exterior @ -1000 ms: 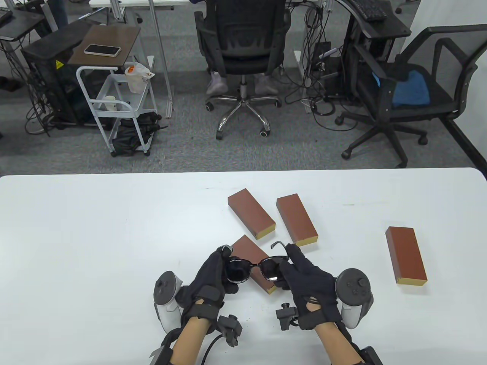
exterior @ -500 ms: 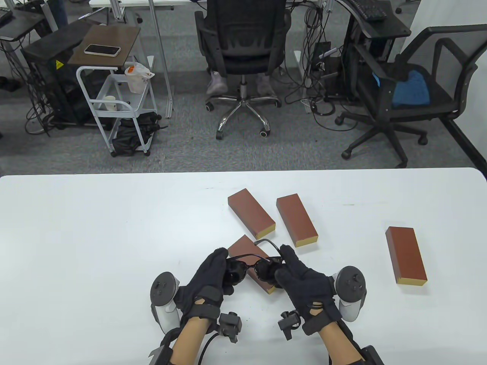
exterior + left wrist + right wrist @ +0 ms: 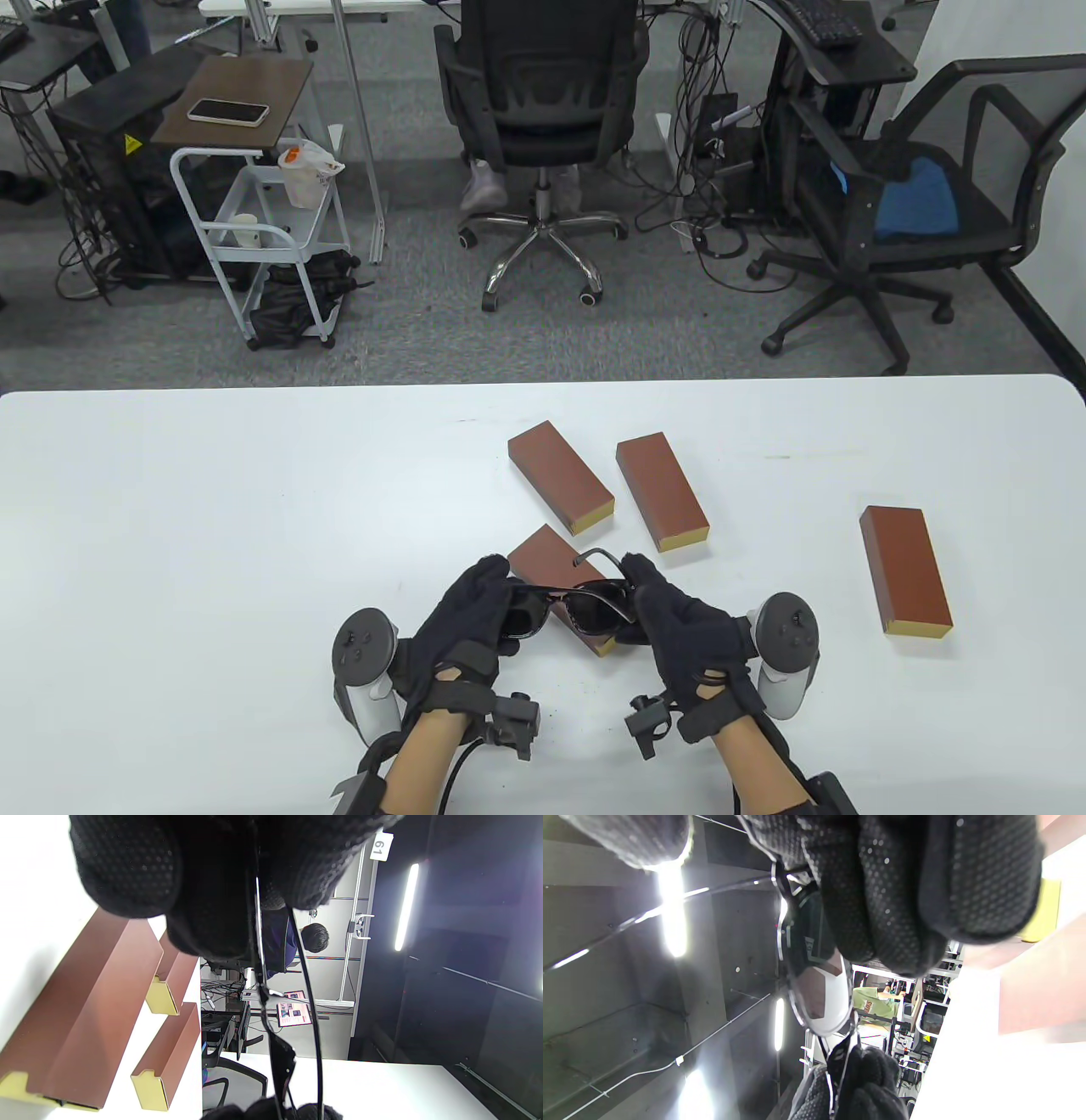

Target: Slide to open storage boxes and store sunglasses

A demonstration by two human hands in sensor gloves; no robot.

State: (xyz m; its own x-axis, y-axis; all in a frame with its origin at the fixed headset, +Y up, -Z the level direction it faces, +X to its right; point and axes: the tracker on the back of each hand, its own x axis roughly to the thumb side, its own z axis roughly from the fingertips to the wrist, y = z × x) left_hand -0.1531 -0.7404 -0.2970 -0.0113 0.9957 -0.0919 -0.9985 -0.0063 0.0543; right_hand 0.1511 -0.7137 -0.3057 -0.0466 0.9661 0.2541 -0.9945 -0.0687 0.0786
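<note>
Sunglasses [image 3: 567, 604] hang above the bench [image 3: 212, 526], over the nearest box [image 3: 551, 567]. Left hand [image 3: 475, 615] pinches one end of the frame, right hand [image 3: 679, 624] the other. Three more boxes lie beyond, closed.

Sunglasses [image 3: 567, 604] above nearest box [image 3: 550, 560]

Right hand [image 3: 903, 887] gripping sunglasses [image 3: 818, 993], left hand [image 3: 857, 1086] below
</note>
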